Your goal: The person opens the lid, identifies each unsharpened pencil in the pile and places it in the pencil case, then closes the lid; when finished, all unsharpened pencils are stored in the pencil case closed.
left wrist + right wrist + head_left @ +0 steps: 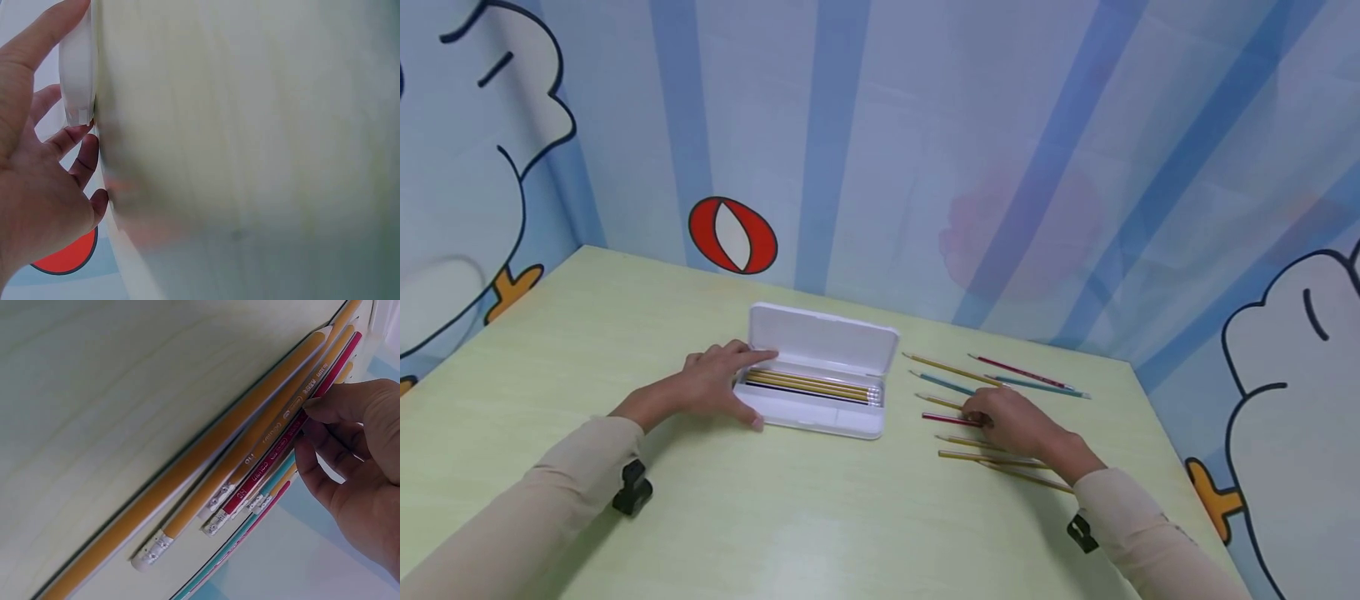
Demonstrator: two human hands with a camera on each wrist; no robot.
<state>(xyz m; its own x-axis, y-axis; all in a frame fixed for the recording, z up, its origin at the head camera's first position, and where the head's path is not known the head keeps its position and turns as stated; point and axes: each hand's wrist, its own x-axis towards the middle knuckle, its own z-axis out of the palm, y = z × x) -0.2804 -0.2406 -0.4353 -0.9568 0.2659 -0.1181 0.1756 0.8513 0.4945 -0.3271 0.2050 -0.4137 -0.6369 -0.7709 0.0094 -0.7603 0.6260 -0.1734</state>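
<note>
A white pencil case (822, 422) lies on the table with its lid (823, 340) raised. Several yellow pencils and a dark one (805, 392) lie side by side inside it. My left hand (711, 385) holds the case's left end, thumb at the front and index finger by the lid. Over the loose pencils on the right, my right hand (1018, 423) pinches a red pencil (265, 465) between thumb and fingers. Its eraser end shows in the right wrist view. Yellow pencils (977, 457) lie in front of that hand, and a teal pencil (942, 382) behind it.
Farther back on the right lie a second red pencil (1022, 370), another teal pencil (1051, 387) and a long yellow pencil (947, 365). A printed, striped curtain (895, 167) hangs along the back edge of the pale table (820, 525).
</note>
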